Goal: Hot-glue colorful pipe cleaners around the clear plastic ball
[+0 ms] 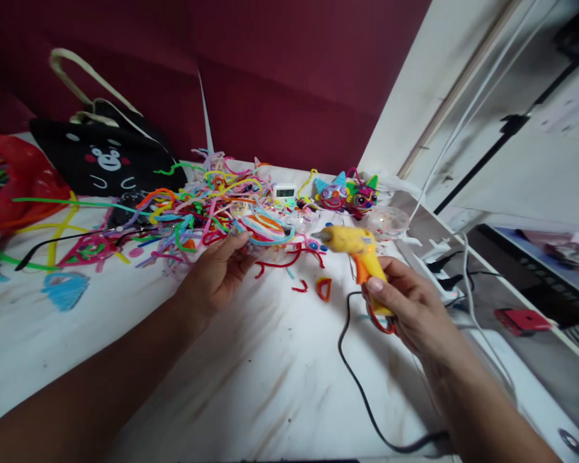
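Observation:
My right hand (412,307) is closed round the orange grip of a yellow glue gun (354,247), whose nozzle points left over the white table (270,379). Its black cord (357,379) trails toward the near edge. My left hand (217,273) reaches to the edge of a tangle of coloured pipe cleaners (212,206), fingers curled on a clear ball wrapped in pipe cleaners (265,238). Small red bent pieces (318,286) lie between the two hands.
A black bear-face tote bag (101,161) and a red bag (19,180) sit at the back left. Two pipe-cleaner cat heads (347,193), a small digital timer (284,191) and a clear ball (386,222) stand behind. A power strip with cables (444,283) lies right.

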A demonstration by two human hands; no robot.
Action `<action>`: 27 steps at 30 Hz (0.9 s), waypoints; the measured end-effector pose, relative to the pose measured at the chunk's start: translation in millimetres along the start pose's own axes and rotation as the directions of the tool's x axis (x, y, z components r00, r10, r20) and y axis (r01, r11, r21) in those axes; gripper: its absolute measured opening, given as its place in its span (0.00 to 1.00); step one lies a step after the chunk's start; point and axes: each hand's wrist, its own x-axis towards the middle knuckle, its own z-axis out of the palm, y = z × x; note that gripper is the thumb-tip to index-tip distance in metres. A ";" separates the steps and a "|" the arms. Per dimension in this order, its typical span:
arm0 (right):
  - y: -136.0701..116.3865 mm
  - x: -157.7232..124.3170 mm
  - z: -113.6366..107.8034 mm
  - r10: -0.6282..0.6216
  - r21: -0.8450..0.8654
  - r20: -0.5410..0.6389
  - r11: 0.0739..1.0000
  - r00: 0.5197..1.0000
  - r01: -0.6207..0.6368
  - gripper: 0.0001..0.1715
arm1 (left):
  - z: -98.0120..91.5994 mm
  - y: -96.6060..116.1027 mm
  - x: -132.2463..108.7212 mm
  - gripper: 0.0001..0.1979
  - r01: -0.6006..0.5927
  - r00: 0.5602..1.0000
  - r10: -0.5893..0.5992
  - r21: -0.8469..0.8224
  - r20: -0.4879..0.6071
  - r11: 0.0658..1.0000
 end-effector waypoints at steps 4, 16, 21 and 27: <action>-2.3 2.9 5.8 -0.086 0.023 -0.078 0.996 0.993 0.088 0.24 | -5.5 -6.3 -0.5 0.12 0.035 0.999 -0.034 0.006 -0.010 0.999; 51.8 -7.7 22.3 -0.182 -0.136 -0.172 0.978 0.968 0.159 0.15 | -17.4 -27.9 -1.9 0.07 0.131 0.984 -0.132 0.012 0.119 0.991; 57.3 -14.8 17.8 -0.353 -0.342 -0.017 0.881 0.935 0.326 0.09 | -22.5 -31.4 -2.7 0.07 0.119 0.976 -0.122 0.028 0.182 0.992; 73.2 -19.0 6.0 -0.508 -0.471 0.048 0.748 0.860 0.468 0.15 | -28.0 -35.5 -2.6 0.11 0.097 0.954 -0.129 0.131 0.269 0.987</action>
